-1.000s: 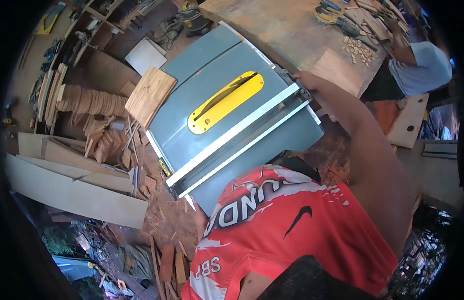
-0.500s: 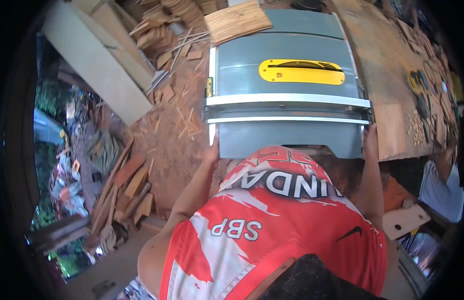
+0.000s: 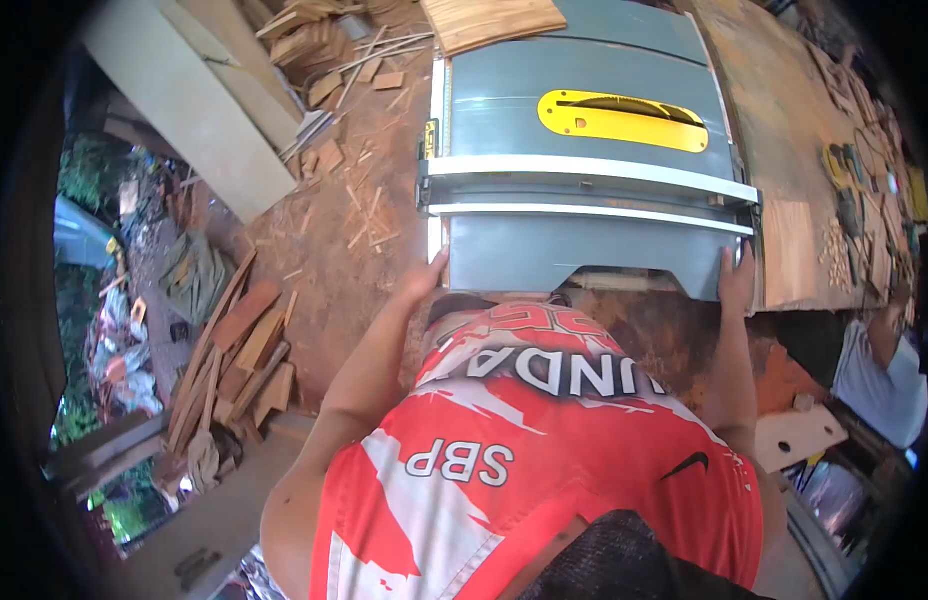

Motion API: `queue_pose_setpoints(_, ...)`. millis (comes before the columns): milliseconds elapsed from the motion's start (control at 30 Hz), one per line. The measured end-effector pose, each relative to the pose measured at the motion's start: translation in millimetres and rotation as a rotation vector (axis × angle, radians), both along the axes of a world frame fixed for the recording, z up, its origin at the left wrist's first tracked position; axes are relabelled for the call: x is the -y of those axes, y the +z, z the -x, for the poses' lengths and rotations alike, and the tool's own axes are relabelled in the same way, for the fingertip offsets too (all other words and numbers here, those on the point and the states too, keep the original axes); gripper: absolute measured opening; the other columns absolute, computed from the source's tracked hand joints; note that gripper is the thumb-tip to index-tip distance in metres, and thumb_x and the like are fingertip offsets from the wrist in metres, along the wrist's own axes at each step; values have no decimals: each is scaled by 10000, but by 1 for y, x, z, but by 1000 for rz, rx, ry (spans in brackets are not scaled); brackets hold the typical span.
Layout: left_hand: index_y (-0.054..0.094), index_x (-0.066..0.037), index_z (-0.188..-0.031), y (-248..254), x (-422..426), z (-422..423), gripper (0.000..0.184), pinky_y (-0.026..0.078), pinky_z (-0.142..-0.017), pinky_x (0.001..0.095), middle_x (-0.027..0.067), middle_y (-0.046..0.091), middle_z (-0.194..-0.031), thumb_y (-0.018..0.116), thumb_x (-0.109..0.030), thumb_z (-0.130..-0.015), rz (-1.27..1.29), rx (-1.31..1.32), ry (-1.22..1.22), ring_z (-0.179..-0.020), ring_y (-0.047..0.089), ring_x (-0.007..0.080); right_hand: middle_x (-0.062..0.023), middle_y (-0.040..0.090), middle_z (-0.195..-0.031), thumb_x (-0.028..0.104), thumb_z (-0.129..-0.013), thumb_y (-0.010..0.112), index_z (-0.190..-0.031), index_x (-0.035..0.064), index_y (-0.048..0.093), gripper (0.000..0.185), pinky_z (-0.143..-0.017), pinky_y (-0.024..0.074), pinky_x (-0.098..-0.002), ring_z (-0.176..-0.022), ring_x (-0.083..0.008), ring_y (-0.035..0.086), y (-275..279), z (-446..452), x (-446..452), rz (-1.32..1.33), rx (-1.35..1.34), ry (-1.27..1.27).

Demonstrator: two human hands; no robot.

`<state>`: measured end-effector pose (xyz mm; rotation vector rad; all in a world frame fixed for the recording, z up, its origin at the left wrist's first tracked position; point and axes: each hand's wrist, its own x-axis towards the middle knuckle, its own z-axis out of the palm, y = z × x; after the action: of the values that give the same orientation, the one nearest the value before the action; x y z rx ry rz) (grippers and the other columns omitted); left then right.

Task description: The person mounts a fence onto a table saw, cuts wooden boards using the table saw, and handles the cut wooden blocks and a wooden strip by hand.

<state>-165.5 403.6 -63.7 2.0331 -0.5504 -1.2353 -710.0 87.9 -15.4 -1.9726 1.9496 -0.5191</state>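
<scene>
A table saw (image 3: 504, 110) with a grey top fills the upper middle of the head view. Its yellow insert plate (image 3: 624, 138) surrounds the blade slot, and a silver rip fence (image 3: 594, 178) spans the top from side to side. My left hand (image 3: 424, 277) grips the saw's near left edge. At the near right edge my right hand (image 3: 736, 278) holds the saw, fingers bent against its side. The undersides of both hands are hidden. A striped wooden board (image 3: 494, 22) lies over the far left corner of the saw.
Wood offcuts (image 3: 369, 215) and thin strips litter the brown bench on the left. Long pale planks (image 3: 189, 110) lean farther left, above a scrap pile (image 3: 249, 350). On the right are a wooden panel (image 3: 789, 255), hand tools (image 3: 844, 170) and another person's arm (image 3: 884, 340).
The view has shifted, so the saw sits higher and slightly right. Both hands stay at its near edges, and more of the saw's cut-out front edge shows in front of the shirt.
</scene>
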Motion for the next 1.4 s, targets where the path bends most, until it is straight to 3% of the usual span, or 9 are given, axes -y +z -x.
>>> queue_pose_setpoints(133,337,-45,-1475,54,21,-27,748,401,-1038,416,209,476,-1407,702,-248,-855,342,296,-16,-1251,499,319,-274,399,-1443,308,-913,642,-1421,-39,371,671,-1122,296,-441,-1364,-397,363,-7,-61,-57,340,12,95)
queue_pose_setpoints(467,399,-86,-1440,41,30,-173,686,452,-983,428,189,464,-1398,709,-236,-848,480,184,-582,-1239,511,328,-266,276,-1524,291,-875,679,-1462,54,354,712,-1151,240,-471,-1430,-432,228,11,-334,-268,138,-74,154)
queue_pose_setpoints(667,397,-99,-1448,4,-9,-239,657,462,-978,411,193,482,-1399,693,-246,-880,327,204,-662,-1223,532,315,-199,566,-1214,255,-911,616,-1113,14,599,315,-990,430,-436,-1134,-347,550,-14,-347,-346,281,266,-172)
queue_pose_setpoints(733,428,-87,-1420,-11,-22,-253,640,463,-972,403,199,528,-1334,700,-244,-862,341,222,-611,-1187,554,321,-88,616,-881,223,-936,559,-958,12,607,218,-740,518,-371,-812,-223,617,-47,-337,-367,68,467,-553)
queue_pose_setpoints(833,466,-73,-1383,-30,-31,-266,612,463,-968,397,202,566,-1279,707,-230,-843,396,270,-528,-1152,574,324,-15,590,-801,285,-963,558,-968,16,601,272,-686,495,-318,-684,-154,556,-97,-337,-380,-606,913,-484)
queue_pose_setpoints(900,474,-72,-1375,-27,-22,-278,600,461,-971,398,201,558,-1288,706,-217,-841,415,297,-538,-1152,573,322,-28,606,-851,306,-948,580,-1036,26,615,295,-644,492,-298,-700,-147,579,-131,-356,-378,-831,789,-339)
queue_pose_setpoints(1100,448,-114,-1419,2,65,-336,583,477,-959,379,180,550,-1293,679,-226,-896,501,295,-715,-1160,554,279,-83,619,-1128,333,-961,589,-1234,40,552,402,-707,512,-287,-925,-166,651,-137,-469,-325,-516,889,-464)
queue_pose_setpoints(1200,472,-101,-1389,12,125,-382,569,471,-965,389,155,501,-1357,688,-191,-871,488,166,-759,-1196,536,291,-93,599,-1201,268,-986,560,-1311,42,492,402,-799,527,-316,-1007,-186,638,-149,-504,-285,-23,1338,-1070)
queue_pose_setpoints(1400,453,-93,-1408,13,204,-491,563,485,-947,412,153,500,-1363,664,-201,-897,378,130,-1112,-1193,534,307,-98,607,-1184,238,-980,556,-1350,64,451,423,-816,528,-342,-983,-195,641,-154,-517,-248,551,1080,-1317)
